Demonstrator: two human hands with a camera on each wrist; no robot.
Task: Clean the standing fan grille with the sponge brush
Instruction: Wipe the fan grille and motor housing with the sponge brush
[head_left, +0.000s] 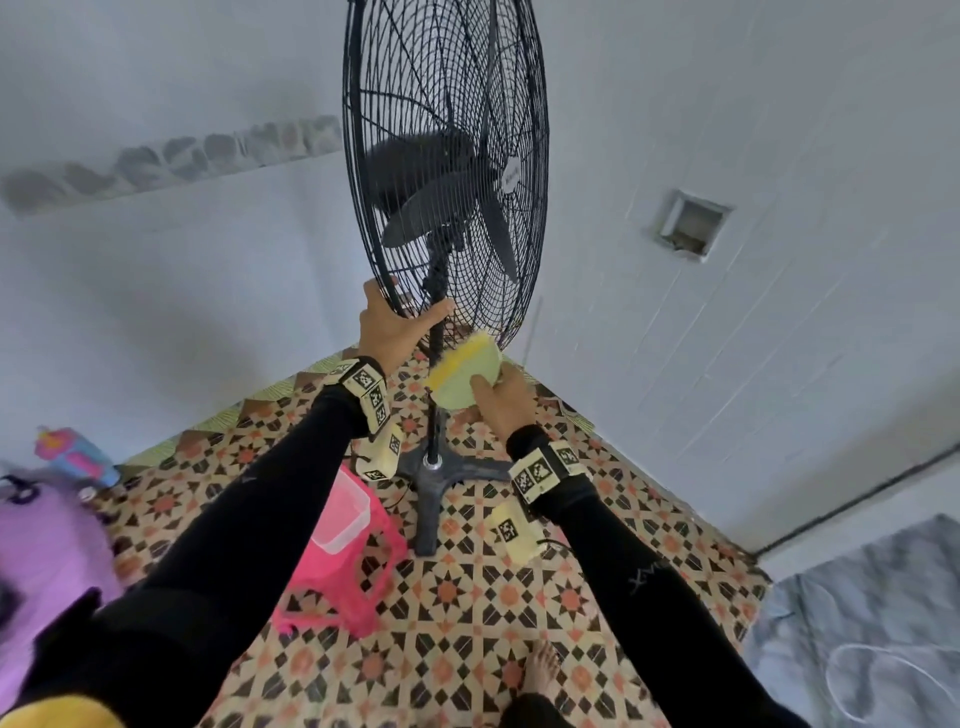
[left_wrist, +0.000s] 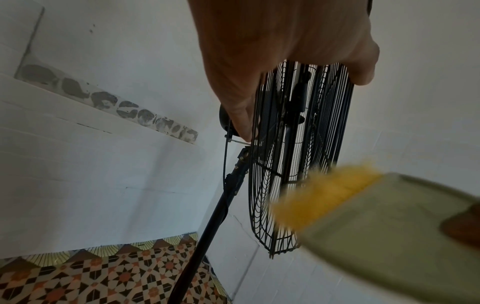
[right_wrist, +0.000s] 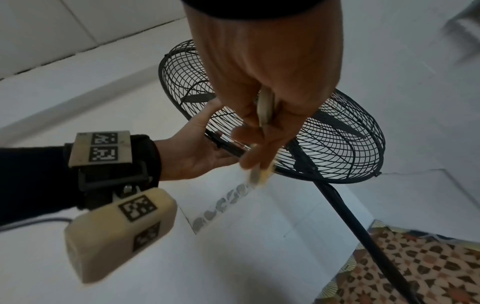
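Observation:
A black standing fan with a wire grille rises on a pole in the room's corner. My left hand grips the grille's lower rim, thumb on the front wires and fingers behind. The same grip shows in the left wrist view, where the left hand holds the grille. My right hand pinches a pale green sponge brush with a yellow sponge edge, held just below the grille's bottom rim. In the right wrist view the right hand pinches the brush in front of the grille.
The fan's cross base stands on patterned floor tiles. A pink plastic stool with a clear tub on it sits left of the base. Purple fabric and a bottle lie at far left. White walls close in behind.

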